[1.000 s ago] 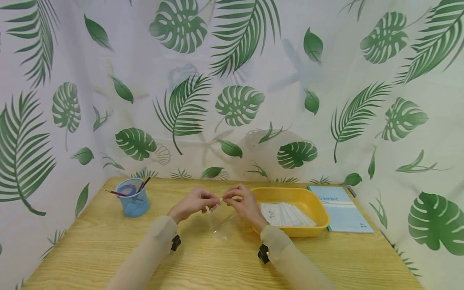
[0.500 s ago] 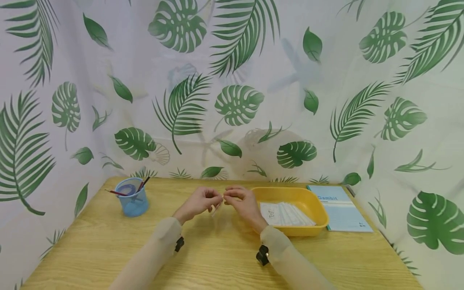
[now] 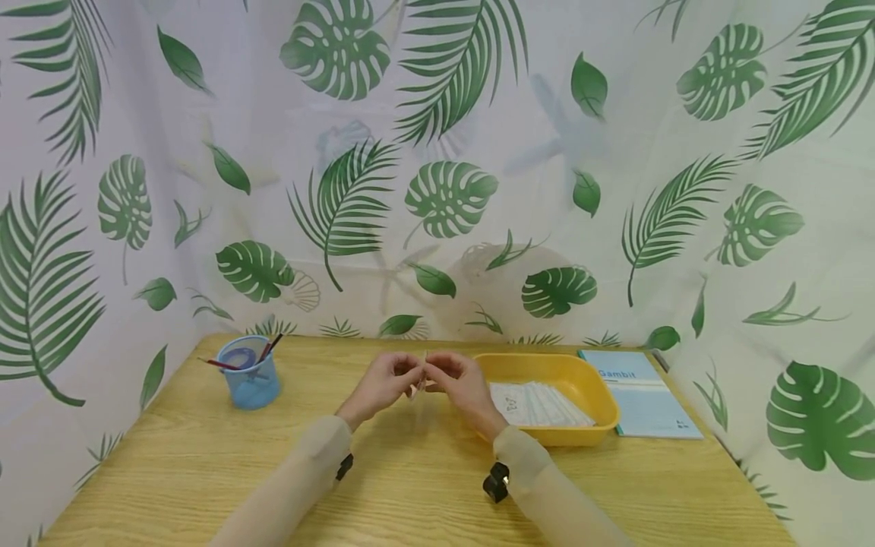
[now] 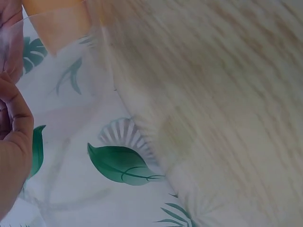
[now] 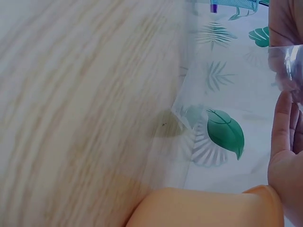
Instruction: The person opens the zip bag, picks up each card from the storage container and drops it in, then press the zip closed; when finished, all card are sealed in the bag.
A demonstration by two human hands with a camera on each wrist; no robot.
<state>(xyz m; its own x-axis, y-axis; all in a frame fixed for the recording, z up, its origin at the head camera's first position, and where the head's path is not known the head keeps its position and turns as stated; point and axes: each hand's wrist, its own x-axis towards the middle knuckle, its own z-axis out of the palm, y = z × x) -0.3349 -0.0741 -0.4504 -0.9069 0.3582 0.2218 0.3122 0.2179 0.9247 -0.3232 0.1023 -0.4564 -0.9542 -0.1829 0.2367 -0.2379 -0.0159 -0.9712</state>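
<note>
A thin, clear plastic bag (image 3: pixel 420 418) hangs between my two hands above the table. My left hand (image 3: pixel 383 386) pinches its upper edge between thumb and fingers. Close beside it, my right hand (image 3: pixel 463 387) pinches the same edge, the fingertips of both nearly meeting. In the right wrist view the bag (image 5: pixel 293 59) shines near the fingers, and its lower part is see-through down to a corner. Whatever lies between the fingertips is too small to make out.
Right of my hands stands a yellow tray (image 3: pixel 560 436) with several flat white packets (image 3: pixel 540 404) in it. A light blue notebook (image 3: pixel 656 410) lies beyond it. A blue mesh cup (image 3: pixel 253 389) with pencils and a tape roll stands at the left of the wooden table (image 3: pixel 410 501).
My left hand has moved slightly right, up against the right hand. The bag has turned from spread out to nearly edge-on. My right hand has barely moved.
</note>
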